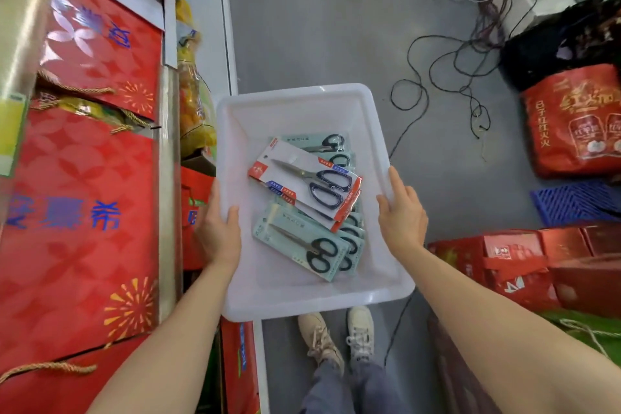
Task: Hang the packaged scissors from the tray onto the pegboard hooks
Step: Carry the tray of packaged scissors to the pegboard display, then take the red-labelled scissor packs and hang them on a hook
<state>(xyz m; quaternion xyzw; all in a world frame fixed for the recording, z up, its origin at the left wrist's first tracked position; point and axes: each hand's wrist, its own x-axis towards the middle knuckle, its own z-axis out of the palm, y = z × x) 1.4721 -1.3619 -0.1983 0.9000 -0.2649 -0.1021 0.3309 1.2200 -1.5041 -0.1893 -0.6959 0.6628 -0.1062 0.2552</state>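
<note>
— Where are the scissors?

— In the tray [302, 101], a loose pile of carded packs. A red-and-white pack [304, 183] lies on top; a pale green pack [300, 245] sits nearest the person.

— And the tray?

— Held in the air above the floor [336, 27]. The left hand [218, 228] grips its left rim, fingers [232, 213] curled over the edge. The right hand [401, 212] clasps the right rim, thumb inside.

— Around it?

— Red bags [84, 161] on the left, shoes [339, 336] below, cables [437, 77] on the floor.
</note>
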